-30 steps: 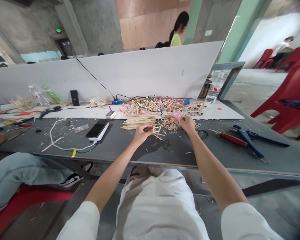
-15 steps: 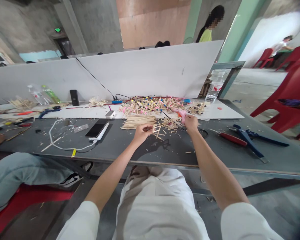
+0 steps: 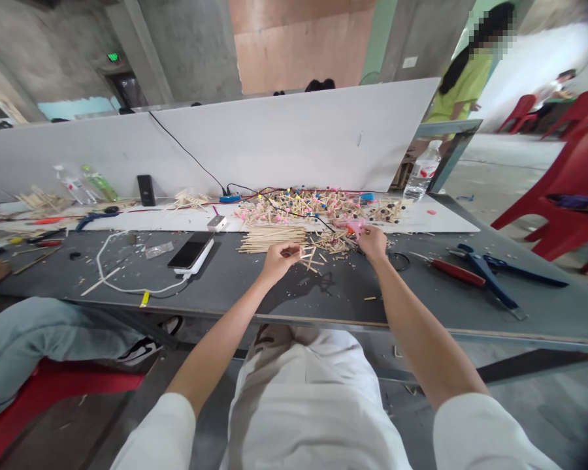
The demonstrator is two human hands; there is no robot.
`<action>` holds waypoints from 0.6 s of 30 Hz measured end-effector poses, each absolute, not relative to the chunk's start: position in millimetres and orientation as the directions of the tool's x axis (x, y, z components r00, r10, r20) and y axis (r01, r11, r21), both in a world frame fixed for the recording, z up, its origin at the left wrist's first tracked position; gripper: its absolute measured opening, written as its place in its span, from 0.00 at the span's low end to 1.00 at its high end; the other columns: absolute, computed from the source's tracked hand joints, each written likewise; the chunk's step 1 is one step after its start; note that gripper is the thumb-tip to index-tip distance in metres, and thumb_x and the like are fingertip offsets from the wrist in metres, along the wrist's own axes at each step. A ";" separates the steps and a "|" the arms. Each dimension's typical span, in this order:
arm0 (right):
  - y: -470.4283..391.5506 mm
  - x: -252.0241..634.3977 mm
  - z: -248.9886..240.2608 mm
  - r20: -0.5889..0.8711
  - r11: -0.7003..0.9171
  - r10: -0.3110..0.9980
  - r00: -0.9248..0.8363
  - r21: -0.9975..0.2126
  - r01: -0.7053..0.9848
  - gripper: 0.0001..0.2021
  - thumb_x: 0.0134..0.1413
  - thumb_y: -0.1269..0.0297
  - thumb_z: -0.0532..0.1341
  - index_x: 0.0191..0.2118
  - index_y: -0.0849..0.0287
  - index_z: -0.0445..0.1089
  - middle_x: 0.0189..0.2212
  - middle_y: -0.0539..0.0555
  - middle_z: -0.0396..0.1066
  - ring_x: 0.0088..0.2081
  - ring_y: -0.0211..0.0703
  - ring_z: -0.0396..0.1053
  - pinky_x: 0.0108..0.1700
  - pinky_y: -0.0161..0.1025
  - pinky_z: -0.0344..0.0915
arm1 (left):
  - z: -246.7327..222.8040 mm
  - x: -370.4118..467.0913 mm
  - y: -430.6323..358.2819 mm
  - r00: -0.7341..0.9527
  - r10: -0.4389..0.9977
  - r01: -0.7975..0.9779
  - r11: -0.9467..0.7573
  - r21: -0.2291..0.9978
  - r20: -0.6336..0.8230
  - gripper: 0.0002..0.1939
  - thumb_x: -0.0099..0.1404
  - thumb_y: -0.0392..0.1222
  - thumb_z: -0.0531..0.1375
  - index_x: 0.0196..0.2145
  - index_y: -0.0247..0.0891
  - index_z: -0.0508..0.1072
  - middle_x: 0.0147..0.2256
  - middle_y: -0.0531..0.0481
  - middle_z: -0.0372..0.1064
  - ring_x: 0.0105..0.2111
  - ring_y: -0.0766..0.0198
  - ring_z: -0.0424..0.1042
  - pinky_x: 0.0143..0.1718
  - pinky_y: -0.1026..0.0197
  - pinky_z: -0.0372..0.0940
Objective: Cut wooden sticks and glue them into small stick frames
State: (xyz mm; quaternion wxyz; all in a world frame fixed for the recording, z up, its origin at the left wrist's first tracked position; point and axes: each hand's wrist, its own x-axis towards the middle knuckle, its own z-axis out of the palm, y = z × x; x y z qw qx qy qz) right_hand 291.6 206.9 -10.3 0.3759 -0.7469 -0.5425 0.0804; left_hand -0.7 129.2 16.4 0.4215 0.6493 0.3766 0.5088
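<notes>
My left hand point(image 3: 280, 260) is closed, pinching a small frame of thin wooden sticks point(image 3: 311, 260) above the dark tabletop. My right hand point(image 3: 373, 244) is wrapped around a pink glue gun point(image 3: 357, 226), whose front end is over the scraps. To the left of the scraps, just beyond my left hand, lies a bundle of straight wooden sticks point(image 3: 269, 239). Short stick scraps point(image 3: 337, 243) lie between my hands. Behind them spreads a heap of joined sticks with coloured ball tips point(image 3: 304, 203).
A phone point(image 3: 191, 253) rests on a white power bank with a white cable. On the right are a red-handled tool point(image 3: 458, 272) and blue-handled pliers point(image 3: 490, 277). A water bottle point(image 3: 423, 171) stands by the white partition point(image 3: 294, 137). Another person's leg point(image 3: 53, 333) is at left.
My right hand and the glue gun have shifted very slightly. My left hand stays in place. In the background, a person in yellow-green has walked to the right.
</notes>
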 end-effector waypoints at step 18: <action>164.5 212.3 15.8 0.334 0.354 0.935 -0.120 -0.856 0.376 0.17 0.52 0.54 0.60 0.41 0.59 0.78 0.34 0.57 0.78 0.32 0.47 0.74 0.34 0.42 0.69 | 20.0 -2.8 128.2 0.046 0.921 0.056 -0.390 0.919 0.387 0.15 0.53 0.50 0.68 0.31 0.35 0.74 0.25 0.52 0.69 0.22 0.69 0.64 0.23 0.65 0.60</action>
